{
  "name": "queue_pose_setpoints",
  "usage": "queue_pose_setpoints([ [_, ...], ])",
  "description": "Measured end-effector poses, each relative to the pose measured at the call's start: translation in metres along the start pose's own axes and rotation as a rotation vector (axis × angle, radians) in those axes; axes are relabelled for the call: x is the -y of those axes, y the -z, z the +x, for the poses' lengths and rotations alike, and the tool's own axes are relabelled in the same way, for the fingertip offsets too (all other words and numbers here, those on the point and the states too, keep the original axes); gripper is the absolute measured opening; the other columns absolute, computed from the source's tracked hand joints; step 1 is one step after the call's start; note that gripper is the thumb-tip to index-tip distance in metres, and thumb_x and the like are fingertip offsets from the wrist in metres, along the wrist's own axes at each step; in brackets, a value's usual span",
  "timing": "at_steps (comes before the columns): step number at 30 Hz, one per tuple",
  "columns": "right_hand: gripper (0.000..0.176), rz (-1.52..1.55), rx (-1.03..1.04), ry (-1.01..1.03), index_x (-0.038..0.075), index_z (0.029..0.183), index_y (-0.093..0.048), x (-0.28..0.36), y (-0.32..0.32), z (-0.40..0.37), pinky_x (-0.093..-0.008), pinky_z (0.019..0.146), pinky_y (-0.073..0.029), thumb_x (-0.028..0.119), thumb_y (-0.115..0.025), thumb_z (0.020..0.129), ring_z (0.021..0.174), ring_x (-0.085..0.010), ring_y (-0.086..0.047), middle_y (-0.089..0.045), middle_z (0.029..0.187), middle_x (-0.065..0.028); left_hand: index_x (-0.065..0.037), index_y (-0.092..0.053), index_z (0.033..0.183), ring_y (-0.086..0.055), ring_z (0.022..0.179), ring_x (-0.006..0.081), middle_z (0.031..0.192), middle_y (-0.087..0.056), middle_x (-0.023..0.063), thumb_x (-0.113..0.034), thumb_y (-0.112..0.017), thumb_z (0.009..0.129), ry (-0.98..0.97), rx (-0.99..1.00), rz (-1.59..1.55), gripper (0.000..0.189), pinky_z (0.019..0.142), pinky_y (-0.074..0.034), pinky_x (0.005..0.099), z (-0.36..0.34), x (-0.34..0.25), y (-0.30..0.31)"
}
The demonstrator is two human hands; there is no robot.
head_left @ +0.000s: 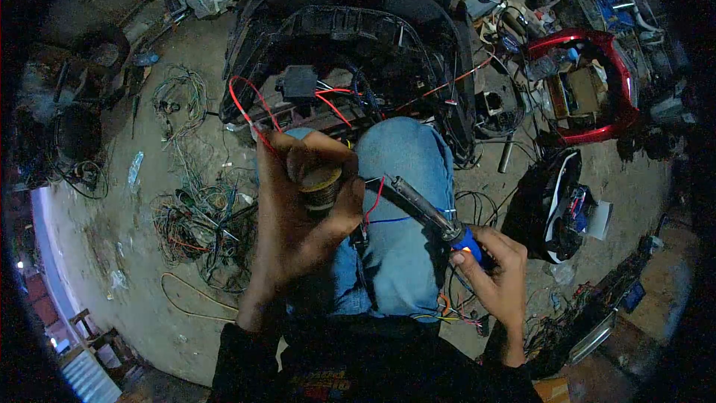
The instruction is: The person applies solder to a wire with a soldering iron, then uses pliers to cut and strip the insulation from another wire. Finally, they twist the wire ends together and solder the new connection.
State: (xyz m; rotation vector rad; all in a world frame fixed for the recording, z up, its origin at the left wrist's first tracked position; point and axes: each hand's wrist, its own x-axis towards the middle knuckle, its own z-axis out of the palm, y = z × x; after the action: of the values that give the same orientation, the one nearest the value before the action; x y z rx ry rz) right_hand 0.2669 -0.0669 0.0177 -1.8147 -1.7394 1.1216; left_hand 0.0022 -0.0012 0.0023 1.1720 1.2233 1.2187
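Note:
My left hand point(280, 198) is closed around a small spool point(321, 192) that looks like solder wire. A red wire point(237, 97) loops up from behind this hand toward a black box point(297, 83). Between thumb and fingertips, a thin wire end sticks out to the right, and a short red lead point(376, 200) hangs beside it. My right hand point(498, 269) grips the blue handle of a soldering iron point(424, 209), fingers wrapped round it. The iron's metal barrel slants up and left over my jeans, its tip close to the wire end.
A large black plastic vehicle panel point(239, 45) lies in front of my knees. Tangled wires point(198, 231) cover the floor on the left. At the right are a red glossy frame point(623, 67), a black bag point(533, 209) and a dark wiring bundle point(589, 317).

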Motion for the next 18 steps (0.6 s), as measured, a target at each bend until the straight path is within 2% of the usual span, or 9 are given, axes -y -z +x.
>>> queue_pose_setpoints([
  [11,0.034,-0.001,-0.030,0.042,-0.004,0.105,-0.071,-0.0034,-0.0029,-0.0008,-0.0361,0.078,-0.056,0.021,-0.082,0.084,0.086,-0.0294,-0.073,-0.073,0.097,-0.0188,-0.006,-0.038,0.120,-0.058,0.094,0.0154,0.102,-0.059,0.0071,0.001,-0.073,0.084,-0.071,0.042,0.104,0.051,0.089,-0.048,0.0332,0.0026,0.0022,0.0042],
  [14,0.035,0.013,-0.020,0.023,-0.005,0.105,-0.071,0.0010,-0.0017,-0.0001,-0.0364,0.079,-0.056,0.021,-0.083,0.084,0.086,-0.0296,-0.073,-0.074,0.097,-0.0189,-0.006,-0.038,0.119,-0.058,0.094,0.0155,0.102,-0.059,0.0070,0.000,-0.073,0.085,0.042,-0.010,0.024,0.050,0.089,-0.048,0.0334,-0.0010,0.0071,0.0020],
  [17,0.034,0.032,-0.035,0.035,-0.005,0.105,-0.071,0.0000,-0.0033,-0.0001,-0.0364,0.080,-0.056,0.020,-0.083,0.084,0.087,-0.0294,-0.073,-0.074,0.097,-0.0188,-0.006,-0.037,0.119,-0.058,0.095,0.0153,0.102,-0.058,0.0067,0.002,-0.073,0.084,-0.089,0.032,0.074,0.051,0.089,-0.047,0.0337,0.0009,0.0061,0.0021],
  [18,0.034,0.027,-0.035,0.034,-0.005,0.105,-0.071,-0.0003,-0.0035,-0.0003,-0.0363,0.079,-0.056,0.020,-0.082,0.084,0.086,-0.0292,-0.073,-0.074,0.097,-0.0186,-0.006,-0.037,0.119,-0.057,0.095,0.0152,0.102,-0.058,0.0067,0.003,-0.072,0.084,-0.065,0.025,0.092,0.051,0.089,-0.047,0.0334,0.0017,0.0057,0.0020],
])
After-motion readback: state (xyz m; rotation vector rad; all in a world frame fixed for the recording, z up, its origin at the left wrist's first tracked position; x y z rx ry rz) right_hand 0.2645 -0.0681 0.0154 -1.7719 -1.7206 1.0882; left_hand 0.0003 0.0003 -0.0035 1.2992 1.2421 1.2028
